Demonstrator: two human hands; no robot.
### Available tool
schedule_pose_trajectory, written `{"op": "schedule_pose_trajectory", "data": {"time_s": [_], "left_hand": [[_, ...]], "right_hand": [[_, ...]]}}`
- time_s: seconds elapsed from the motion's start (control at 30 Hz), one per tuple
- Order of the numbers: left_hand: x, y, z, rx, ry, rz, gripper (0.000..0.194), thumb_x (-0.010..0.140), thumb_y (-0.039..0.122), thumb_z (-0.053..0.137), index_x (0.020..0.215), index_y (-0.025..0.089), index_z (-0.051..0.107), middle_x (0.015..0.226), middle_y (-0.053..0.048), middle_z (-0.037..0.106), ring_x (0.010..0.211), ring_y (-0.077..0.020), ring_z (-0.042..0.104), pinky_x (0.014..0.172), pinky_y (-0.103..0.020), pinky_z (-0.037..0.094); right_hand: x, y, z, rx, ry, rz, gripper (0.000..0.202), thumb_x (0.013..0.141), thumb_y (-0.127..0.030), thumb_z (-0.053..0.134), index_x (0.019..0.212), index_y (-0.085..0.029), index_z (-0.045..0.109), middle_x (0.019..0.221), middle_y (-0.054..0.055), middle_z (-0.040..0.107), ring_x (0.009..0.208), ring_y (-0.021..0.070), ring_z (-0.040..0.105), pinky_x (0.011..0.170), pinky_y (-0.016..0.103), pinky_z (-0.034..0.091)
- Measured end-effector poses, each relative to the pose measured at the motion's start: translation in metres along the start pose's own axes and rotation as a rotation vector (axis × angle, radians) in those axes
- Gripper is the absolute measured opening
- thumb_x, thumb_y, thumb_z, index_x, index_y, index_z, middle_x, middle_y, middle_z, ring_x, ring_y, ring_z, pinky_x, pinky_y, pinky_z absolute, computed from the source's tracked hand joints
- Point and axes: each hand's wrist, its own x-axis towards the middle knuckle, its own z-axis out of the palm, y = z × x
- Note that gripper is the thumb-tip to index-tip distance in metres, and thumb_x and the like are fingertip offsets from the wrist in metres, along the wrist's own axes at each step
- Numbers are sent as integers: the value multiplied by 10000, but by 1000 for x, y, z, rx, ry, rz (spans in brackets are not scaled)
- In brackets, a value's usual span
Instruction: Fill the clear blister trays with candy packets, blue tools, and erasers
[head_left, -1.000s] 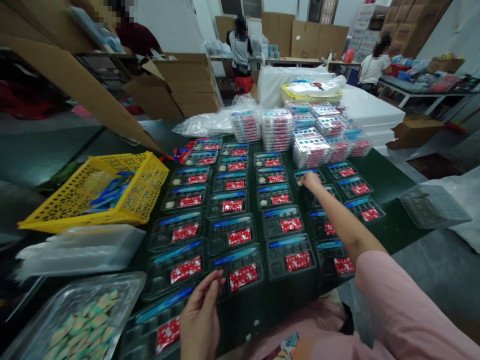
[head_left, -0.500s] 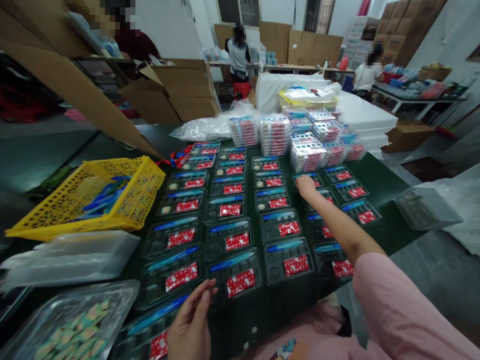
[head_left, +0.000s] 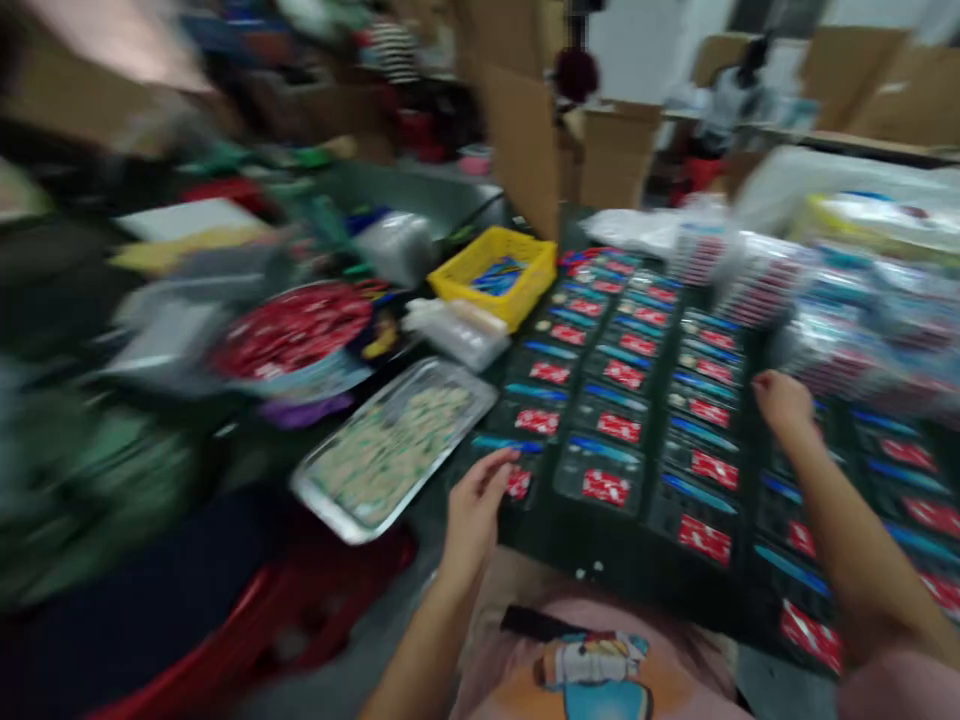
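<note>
Rows of dark plastic trays (head_left: 577, 480), each with a blue pen and a red patterned packet (head_left: 606, 487), cover the green table. My left hand (head_left: 478, 500) hovers at the near left tray, its fingers curled with thumb and fingertips close together; whatever it may hold is too small to make out. Over the trays right of the middle, my right hand (head_left: 784, 400) reaches out with bent, blurred fingers, close to the stacked packs. Left of my left hand lies a metal tray (head_left: 358, 532) full of small beige and green pieces (head_left: 397, 440).
A yellow basket (head_left: 536, 285) with blue pens stands behind a clear plastic stack (head_left: 465, 335). Farther left is a round container of red packets (head_left: 300, 325). Wrapped stacks (head_left: 765, 280) stand at the back right. A red stool (head_left: 322, 600) is at lower left. People are in the background.
The view has swung left, bringing the whole metal tray and the red packets into sight. My left hand is nearer the metal tray in the picture; my right hand stays over the trays.
</note>
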Motion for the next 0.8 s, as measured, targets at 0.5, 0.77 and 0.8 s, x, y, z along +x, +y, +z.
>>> {"op": "schedule_pose_trajectory", "data": {"time_s": [0.5,0.77,0.8], "left_hand": [[19,-9,-174,130,512,134,348,725,325,695,1025,151,718,966,-89,719,848,-193,647,809,-317,482],[58,2,-224,406,555,241,283,781,264,619,1023,157,722,922,-71,709,828,-193,633,777,-305,470],[62,1,-228,450,555,253,273,789,244,606,1022,161,722,926,-72,707,843,-196,634,788,-308,468]], "right_hand": [[-32,-344,181,452,-583,-821,123,820,-241,595,875,-183,688,798,36,695,746,178,634,741,296,473],[-31,-473,252,261,-620,-933,239,824,-148,615,1048,-172,694,1012,70,692,903,181,620,844,275,442],[-31,-484,259,216,-607,-953,261,833,-152,609,1080,-180,686,1045,74,676,930,183,611,855,273,435]]}}
